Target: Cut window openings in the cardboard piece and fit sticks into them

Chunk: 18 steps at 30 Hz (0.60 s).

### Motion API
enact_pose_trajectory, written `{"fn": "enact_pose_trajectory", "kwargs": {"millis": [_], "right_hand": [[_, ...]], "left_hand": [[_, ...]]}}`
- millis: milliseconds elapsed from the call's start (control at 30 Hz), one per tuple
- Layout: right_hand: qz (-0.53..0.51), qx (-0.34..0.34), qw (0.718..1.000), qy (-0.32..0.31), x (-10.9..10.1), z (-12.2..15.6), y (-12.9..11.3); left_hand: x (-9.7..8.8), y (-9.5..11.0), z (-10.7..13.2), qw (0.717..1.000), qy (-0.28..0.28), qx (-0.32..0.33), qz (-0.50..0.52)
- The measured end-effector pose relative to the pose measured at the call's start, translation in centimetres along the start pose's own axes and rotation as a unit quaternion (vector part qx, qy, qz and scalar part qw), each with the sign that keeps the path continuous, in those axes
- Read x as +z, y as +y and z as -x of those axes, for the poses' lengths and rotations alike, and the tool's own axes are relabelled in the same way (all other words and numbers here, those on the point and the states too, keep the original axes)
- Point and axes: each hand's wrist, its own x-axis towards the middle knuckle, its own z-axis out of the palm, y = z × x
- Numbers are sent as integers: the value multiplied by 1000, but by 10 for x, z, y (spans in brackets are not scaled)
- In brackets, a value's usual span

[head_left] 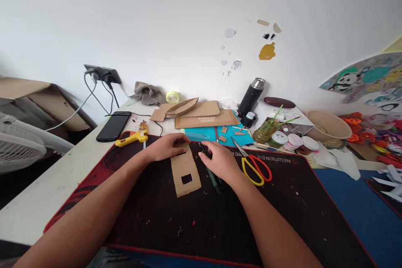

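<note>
A brown cardboard piece with a small square hole lies on the black desk mat. My left hand rests on its far end, fingers curled over the top edge and pressing it down. My right hand sits just right of the cardboard, its fingers closed round a dark, thin tool that looks like a craft knife, with its tip near the cardboard's upper right edge.
Yellow-and-red scissors lie right of my right hand. A yellow glue gun and a phone are at the left. Cardboard sheets, a black flask, paint jars and a bowl stand behind.
</note>
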Motion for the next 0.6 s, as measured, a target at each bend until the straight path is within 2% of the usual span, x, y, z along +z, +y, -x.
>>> {"fn": "enact_pose_trajectory", "kwargs": {"millis": [133, 333, 600], "right_hand": [[-30, -22, 999, 23, 4, -2, 6], [-43, -16, 999, 23, 5, -4, 8], [-88, -25, 994, 65, 3, -6, 10]], "left_hand": [[1, 0, 0, 1000, 2, -1, 3], [2, -1, -1, 1000, 4, -2, 9], [4, -3, -2, 999, 0, -6, 31]]}}
